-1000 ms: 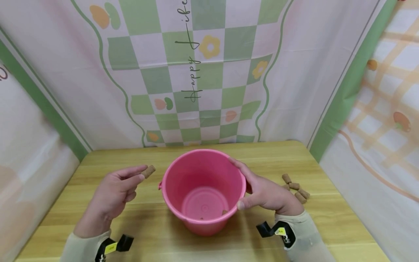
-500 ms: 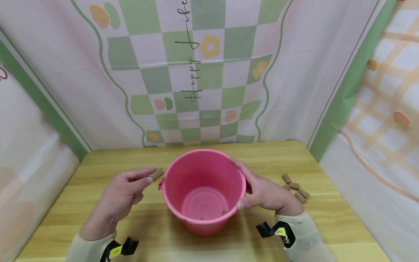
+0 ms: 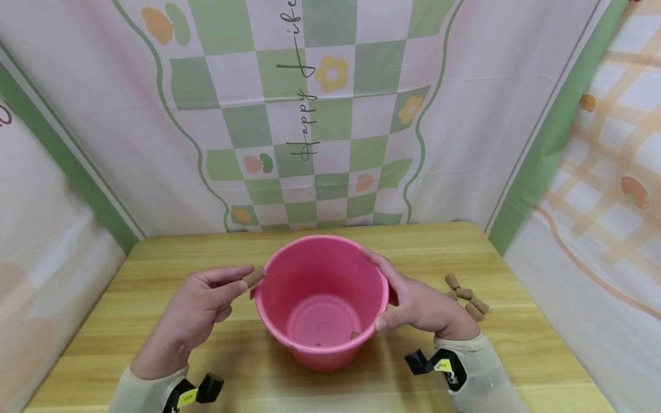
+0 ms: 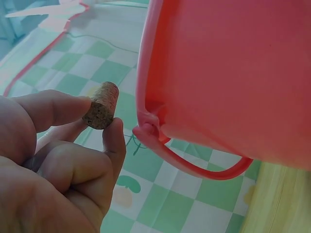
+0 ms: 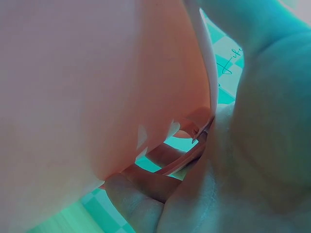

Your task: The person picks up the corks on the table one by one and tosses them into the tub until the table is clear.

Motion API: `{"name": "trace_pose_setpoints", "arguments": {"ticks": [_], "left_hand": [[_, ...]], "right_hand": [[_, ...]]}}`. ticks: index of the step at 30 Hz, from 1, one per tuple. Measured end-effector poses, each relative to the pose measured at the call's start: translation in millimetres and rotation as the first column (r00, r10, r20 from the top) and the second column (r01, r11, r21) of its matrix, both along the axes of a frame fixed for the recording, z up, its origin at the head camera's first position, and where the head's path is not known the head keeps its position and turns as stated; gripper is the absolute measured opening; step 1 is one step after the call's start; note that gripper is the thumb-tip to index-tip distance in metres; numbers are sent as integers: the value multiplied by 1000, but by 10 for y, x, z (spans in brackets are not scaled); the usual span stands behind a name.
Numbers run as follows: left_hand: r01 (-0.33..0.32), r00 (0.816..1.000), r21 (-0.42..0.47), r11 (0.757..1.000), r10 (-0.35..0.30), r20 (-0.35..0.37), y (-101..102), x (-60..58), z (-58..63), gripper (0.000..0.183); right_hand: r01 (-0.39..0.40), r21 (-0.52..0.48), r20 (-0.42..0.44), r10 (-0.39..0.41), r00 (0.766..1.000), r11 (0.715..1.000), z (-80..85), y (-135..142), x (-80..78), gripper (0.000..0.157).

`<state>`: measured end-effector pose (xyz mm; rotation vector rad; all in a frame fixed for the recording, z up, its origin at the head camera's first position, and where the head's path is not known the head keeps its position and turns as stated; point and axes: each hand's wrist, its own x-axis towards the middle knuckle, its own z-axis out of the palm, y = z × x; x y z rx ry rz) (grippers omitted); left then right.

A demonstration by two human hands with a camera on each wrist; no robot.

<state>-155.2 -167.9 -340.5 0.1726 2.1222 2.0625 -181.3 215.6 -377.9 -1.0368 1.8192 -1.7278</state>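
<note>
While the left hand (image 3: 196, 304) pinches a cork (image 3: 252, 278) between thumb and fingers, just outside the left rim of the bucket (image 3: 322, 269), I see the right hand (image 3: 413, 301) clamped on the rim opposite. From the left wrist I make out a gap between cork and bucket, with the handle (image 4: 221, 174) curving along the outside. Inside, two brown bits (image 3: 354, 334) show, partly hidden by the near rim. I count five loose corks (image 3: 464, 293) bunched on the table (image 3: 206, 249), beyond the right wrist.
</note>
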Motion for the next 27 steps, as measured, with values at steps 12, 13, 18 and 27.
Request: {"name": "trace_pose_setpoints", "arguments": {"ticks": [12, 13, 18, 27], "left_hand": [[57, 998, -19, 998, -57, 9, 105, 4, -3, 37], [53, 999, -24, 998, -53, 9, 112, 3, -3, 37], [29, 1000, -34, 999, -28, 10, 140, 1, 0, 36], [46, 998, -23, 999, -45, 38, 193, 0, 21, 36]], "right_hand": [[0, -2, 13, 0, 1000, 1000, -9, 10, 10, 115], [0, -4, 14, 0, 1000, 1000, -9, 9, 11, 115], [4, 3, 13, -4, 1000, 1000, -14, 14, 5, 115], [10, 12, 7, -10, 1000, 1000, -10, 14, 1, 115]]}}
